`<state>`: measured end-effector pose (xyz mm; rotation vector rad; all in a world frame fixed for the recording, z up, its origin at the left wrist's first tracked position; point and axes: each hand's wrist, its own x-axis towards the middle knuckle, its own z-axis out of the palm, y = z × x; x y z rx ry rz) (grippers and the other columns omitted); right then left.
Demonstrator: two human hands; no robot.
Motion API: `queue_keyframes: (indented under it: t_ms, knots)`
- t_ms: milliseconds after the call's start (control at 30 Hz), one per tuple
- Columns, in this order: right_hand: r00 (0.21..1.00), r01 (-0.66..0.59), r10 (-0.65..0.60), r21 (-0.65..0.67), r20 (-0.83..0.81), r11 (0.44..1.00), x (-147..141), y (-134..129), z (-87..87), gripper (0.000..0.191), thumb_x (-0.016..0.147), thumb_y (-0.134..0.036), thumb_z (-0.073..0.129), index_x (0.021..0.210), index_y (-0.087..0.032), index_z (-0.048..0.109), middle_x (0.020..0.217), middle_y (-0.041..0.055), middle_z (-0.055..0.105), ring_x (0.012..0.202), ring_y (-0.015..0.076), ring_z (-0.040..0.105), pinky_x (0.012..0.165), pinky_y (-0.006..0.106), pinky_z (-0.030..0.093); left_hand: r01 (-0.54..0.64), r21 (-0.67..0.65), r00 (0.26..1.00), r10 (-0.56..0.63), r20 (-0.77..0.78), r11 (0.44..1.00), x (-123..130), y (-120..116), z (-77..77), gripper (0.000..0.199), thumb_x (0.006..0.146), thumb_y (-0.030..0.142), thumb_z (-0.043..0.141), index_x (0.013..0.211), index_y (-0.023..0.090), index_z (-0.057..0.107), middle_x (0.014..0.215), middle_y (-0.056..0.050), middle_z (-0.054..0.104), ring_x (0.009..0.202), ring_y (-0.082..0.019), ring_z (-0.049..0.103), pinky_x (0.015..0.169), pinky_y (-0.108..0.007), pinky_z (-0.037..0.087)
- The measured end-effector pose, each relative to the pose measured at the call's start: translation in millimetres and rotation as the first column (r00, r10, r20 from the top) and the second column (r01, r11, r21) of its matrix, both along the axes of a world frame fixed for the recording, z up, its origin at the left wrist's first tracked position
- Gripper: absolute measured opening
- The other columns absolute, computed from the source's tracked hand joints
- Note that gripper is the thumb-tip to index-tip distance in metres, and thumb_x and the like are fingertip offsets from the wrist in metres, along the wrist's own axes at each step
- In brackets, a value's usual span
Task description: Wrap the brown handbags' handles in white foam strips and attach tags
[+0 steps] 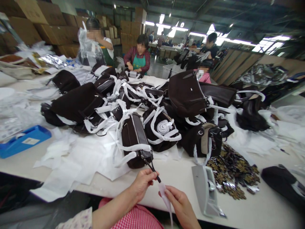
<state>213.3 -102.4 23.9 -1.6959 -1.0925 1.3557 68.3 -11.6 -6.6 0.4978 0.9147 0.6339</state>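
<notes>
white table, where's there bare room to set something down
Bare table shows between the right hand and the gray dispenser; between the gold-brown pieces and the dark item at far right; and between the blue dispenser and the white sheets. The middle is crowded with dark bags.
</notes>
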Motion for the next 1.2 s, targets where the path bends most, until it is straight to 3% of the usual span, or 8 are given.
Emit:
queue_keyframes:
  t_ms: [167,433,600,767,867,967,1100,1200]
  knots:
    - [0.976,-0.021,-0.001,-0.103,-0.216,0.995,0.4,5.7,1.7,0.047,0.081,-0.057,0.055,0.096,-0.017,0.073,0.083,0.0092,0.074,0.086,0.0269,0.065,0.081,0.037,0.048,0.007,0.015,1.0,-0.007,-0.013,1.0,-1.6,-0.3,0.2,0.035,0.05,0.039,0.085,0.06,0.013,0.064,0.065,-0.002,0.06,0.059,-0.009,0.043,0.059,-0.026,0.027]
    - [0.956,-0.026,-0.019,-0.152,-0.291,0.988,0.1,11.5,0.1,0.047,0.081,-0.057,0.055,0.097,-0.016,0.071,0.085,0.01,0.074,0.083,0.0239,0.064,0.077,0.034,0.046,0.029,0.032,0.999,-0.028,-0.017,0.999,-4.4,-0.1,-5.4,0.037,0.049,0.04,0.085,0.063,0.012,0.067,0.066,-0.003,0.061,0.059,-0.01,0.043,0.059,-0.026,0.027]
    - [0.935,0.019,-0.096,-0.223,-0.34,0.975,-7.0,16.1,1.2,0.045,0.08,-0.056,0.057,0.093,-0.015,0.07,0.082,0.0101,0.074,0.082,0.0241,0.066,0.075,0.034,0.046,0.039,0.074,0.997,-0.034,-0.067,0.996,-6.2,-0.5,-9.4,0.034,0.052,0.04,0.083,0.064,0.013,0.068,0.063,-0.001,0.06,0.057,-0.009,0.041,0.06,-0.026,0.028]
    - [0.882,0.107,-0.221,-0.281,-0.416,0.954,-18.0,23.2,1.9,0.046,0.076,-0.057,0.061,0.102,-0.019,0.06,0.076,0.0068,0.072,0.079,0.0233,0.069,0.069,0.032,0.048,0.038,0.055,0.998,-0.035,-0.045,0.998,-6.4,-0.2,-7.2,0.032,0.052,0.037,0.083,0.066,0.013,0.068,0.064,-0.001,0.059,0.059,-0.01,0.043,0.061,-0.026,0.029]
    - [0.916,0.174,-0.243,-0.23,-0.319,0.958,-24.3,28.7,2.4,0.042,0.072,-0.061,0.062,0.082,-0.021,0.055,0.071,0.0032,0.069,0.075,0.0216,0.066,0.066,0.03,0.048,0.033,0.046,0.999,-0.031,-0.032,0.998,-6.2,0.2,-7.7,0.032,0.052,0.037,0.082,0.065,0.013,0.066,0.063,0.0,0.058,0.06,-0.012,0.046,0.063,-0.027,0.03]
    - [0.981,0.173,-0.179,-0.075,-0.073,0.982,-27.0,30.9,1.8,0.045,0.075,-0.065,0.054,0.068,-0.02,0.055,0.064,0.001,0.063,0.067,0.0198,0.06,0.062,0.029,0.047,0.022,0.036,0.998,-0.02,-0.062,0.999,-6.1,0.4,-8.4,0.029,0.052,0.035,0.081,0.062,0.014,0.064,0.062,0.0,0.057,0.061,-0.012,0.046,0.064,-0.027,0.029]
    - [0.987,0.027,-0.037,0.065,0.156,0.998,-28.3,28.4,-1.2,0.04,0.083,-0.056,0.051,0.084,-0.019,0.066,0.082,0.0046,0.069,0.08,0.0217,0.061,0.075,0.028,0.046,0.013,0.004,0.997,-0.013,-0.076,1.0,-5.0,0.5,-5.1,0.026,0.052,0.033,0.08,0.057,0.016,0.061,0.061,0.002,0.056,0.062,-0.011,0.044,0.065,-0.027,0.028]
    - [0.962,0.024,-0.05,0.1,0.267,0.995,-30.6,27.9,-4.1,0.038,0.086,-0.053,0.048,0.091,-0.02,0.068,0.082,0.0045,0.071,0.076,0.0202,0.062,0.071,0.026,0.045,0.024,-0.017,0.998,-0.025,-0.065,1.0,-4.8,1.5,-1.6,0.025,0.052,0.032,0.08,0.058,0.015,0.062,0.062,0.001,0.058,0.063,-0.012,0.046,0.065,-0.027,0.028]
